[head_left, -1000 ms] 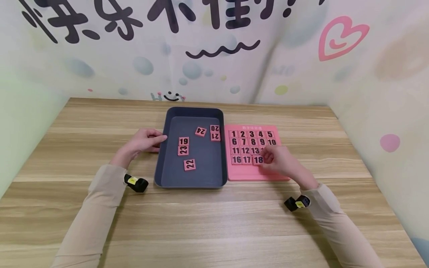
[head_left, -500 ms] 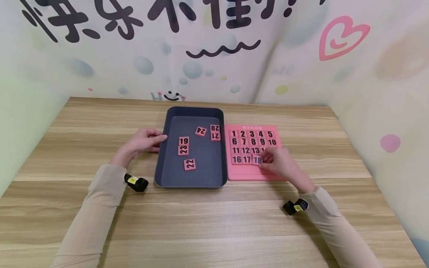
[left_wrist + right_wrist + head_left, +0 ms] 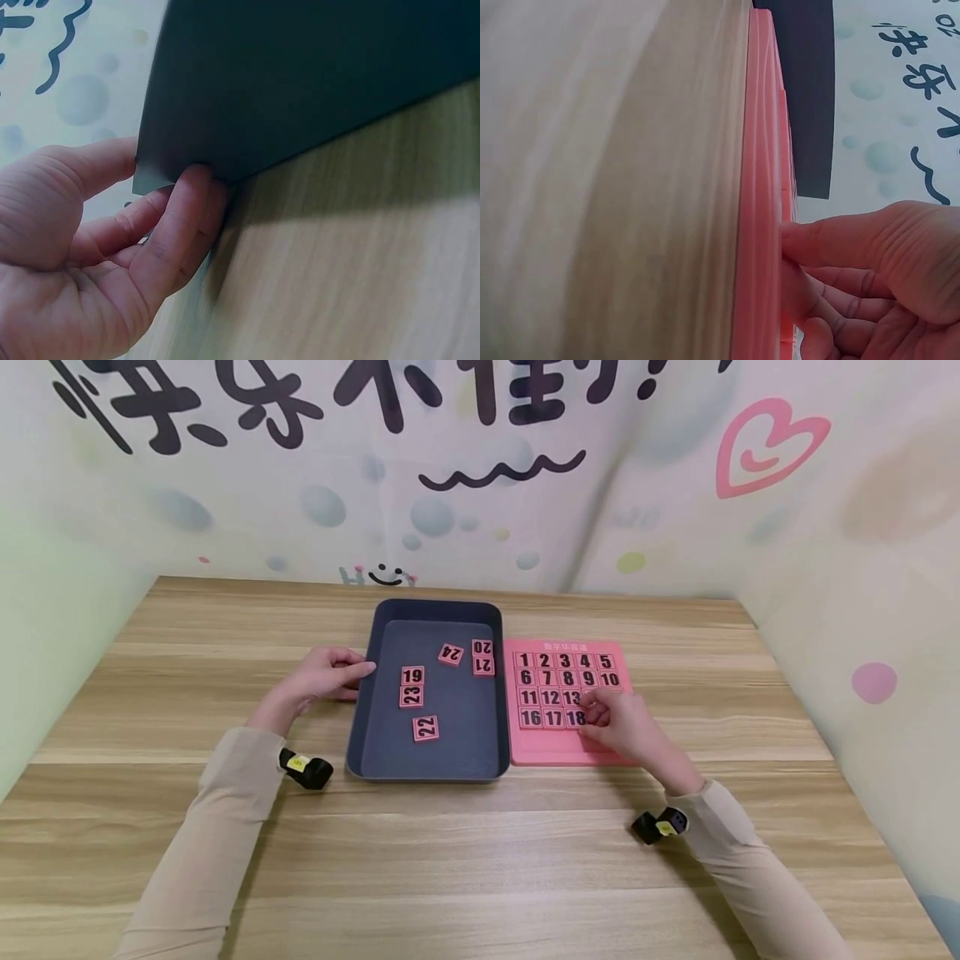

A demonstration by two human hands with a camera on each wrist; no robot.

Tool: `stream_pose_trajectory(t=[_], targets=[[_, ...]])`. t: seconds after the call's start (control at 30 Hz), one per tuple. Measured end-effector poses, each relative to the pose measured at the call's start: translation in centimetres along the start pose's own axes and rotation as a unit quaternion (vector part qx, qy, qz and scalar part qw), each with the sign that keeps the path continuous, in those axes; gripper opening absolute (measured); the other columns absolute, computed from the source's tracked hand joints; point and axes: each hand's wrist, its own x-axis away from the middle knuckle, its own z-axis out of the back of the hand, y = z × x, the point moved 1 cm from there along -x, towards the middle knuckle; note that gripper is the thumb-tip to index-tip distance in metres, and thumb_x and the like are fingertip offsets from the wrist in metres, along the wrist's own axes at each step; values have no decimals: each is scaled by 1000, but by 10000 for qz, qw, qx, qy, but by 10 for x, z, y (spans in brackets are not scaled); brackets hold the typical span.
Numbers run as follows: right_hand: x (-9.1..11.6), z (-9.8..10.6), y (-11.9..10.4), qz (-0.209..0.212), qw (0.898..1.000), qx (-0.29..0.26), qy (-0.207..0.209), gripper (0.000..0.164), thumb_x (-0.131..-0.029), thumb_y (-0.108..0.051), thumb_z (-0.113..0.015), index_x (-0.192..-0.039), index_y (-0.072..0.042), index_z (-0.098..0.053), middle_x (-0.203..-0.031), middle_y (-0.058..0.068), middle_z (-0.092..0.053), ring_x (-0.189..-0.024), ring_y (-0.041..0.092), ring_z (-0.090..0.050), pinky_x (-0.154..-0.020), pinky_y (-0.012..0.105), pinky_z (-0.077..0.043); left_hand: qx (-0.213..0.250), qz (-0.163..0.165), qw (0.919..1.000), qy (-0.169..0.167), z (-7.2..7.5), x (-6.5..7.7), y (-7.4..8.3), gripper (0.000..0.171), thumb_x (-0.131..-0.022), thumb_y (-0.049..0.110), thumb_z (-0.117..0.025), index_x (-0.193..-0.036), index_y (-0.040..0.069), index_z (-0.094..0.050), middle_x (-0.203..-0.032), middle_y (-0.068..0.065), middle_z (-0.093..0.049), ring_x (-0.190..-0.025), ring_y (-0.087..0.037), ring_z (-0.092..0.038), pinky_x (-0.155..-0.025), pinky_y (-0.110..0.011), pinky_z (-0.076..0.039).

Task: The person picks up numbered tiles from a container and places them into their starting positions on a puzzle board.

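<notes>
My left hand (image 3: 321, 675) holds the left wall of a dark grey tray (image 3: 457, 756). In the left wrist view the thumb is at the rim of the tray wall (image 3: 300, 75), with curled fingers against its outer side. On the pink number board (image 3: 547, 747), my right hand (image 3: 628, 720) pinches the number 18 tile (image 3: 574, 718) at its right side, beside the number 17 tile (image 3: 553, 718). The hand covers part of the row above. From the right wrist, thumb and fingertips meet low over the board (image 3: 757, 225); the tile itself is mostly hidden there.
Inside the tray lie loose tiles: 19 (image 3: 412, 676), 23 (image 3: 411, 697), 22 (image 3: 425, 728), 24 (image 3: 451, 654), 20 (image 3: 482, 647) and 21 (image 3: 483, 666). Tray and board stand side by side on a wooden table (image 3: 450, 877). Behind rises a printed wall (image 3: 262, 485).
The 18 tile has shifted slightly left, tilted for a moment, and now lies level in line with 17. My right hand moved slightly left with it; the left hand stayed put.
</notes>
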Motion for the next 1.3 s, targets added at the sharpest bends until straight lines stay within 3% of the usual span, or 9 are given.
stream_pose_trajectory(t=[0.33, 0.5, 0.7, 0.93, 1.17, 1.3], targets=[[-1, 2, -2, -22, 10000, -69, 9, 26, -73, 4, -76, -94, 5, -61, -80, 12, -64, -71, 22, -61, -64, 30, -56, -8, 42, 10000, 11, 0, 0, 1, 41, -96, 16, -54, -123, -14, -48, -102, -14, -57, -78, -10, -61, -76, -25, -56], [-10, 5, -9, 226, 9997, -11, 114, 28, -73, 2, -76, -96, 7, -60, -79, 12, -64, -71, 23, -61, -65, 33, -56, -38, 66, 10000, 15, 0, 0, 1, 42, -96, 17, -55, -124, -13, -49, -105, -15, -57, -79, -10, -61, -77, -26, -56], [-35, 7, -42, 542, 9985, -68, 61, 25, -79, -3, -72, -100, 6, -61, -81, 12, -63, -73, 23, -60, -67, 35, -54, -37, 71, 10000, 46, 1, 1, 1, 41, -96, 16, -55, -124, -13, -48, -102, -14, -57, -78, -9, -61, -76, -26, -56], [-72, -10, -75, 886, 9931, -754, -160, 25, -82, -5, -71, -102, 6, -62, -87, 12, -64, -78, 23, -61, -70, 30, -54, -38, 73, 10000, 8, 0, 1, 1, 41, -96, 16, -54, -124, -13, -48, -104, -16, -57, -79, -10, -61, -77, -26, -56], [-101, -30, -104, 953, 9885, -1084, -457, 26, -82, -9, -73, -102, 3, -64, -90, 10, -65, -80, 19, -61, -72, 28, -53, 50, 44, 10000, 32, -1, 0, 2, 38, -96, 13, -54, -122, -14, -49, -97, -10, -59, -76, -9, -62, -75, -26, -56], [-114, -41, -115, 846, 9845, -1380, -674, 26, -82, -10, -74, -103, 1, -65, -91, 8, -66, -78, 18, -60, -65, 26, -53, 17, 51, 10000, 26, -1, 0, 2, 37, -96, 13, -54, -121, -14, -49, -99, -12, -58, -76, -8, -62, -75, -27, -57]])
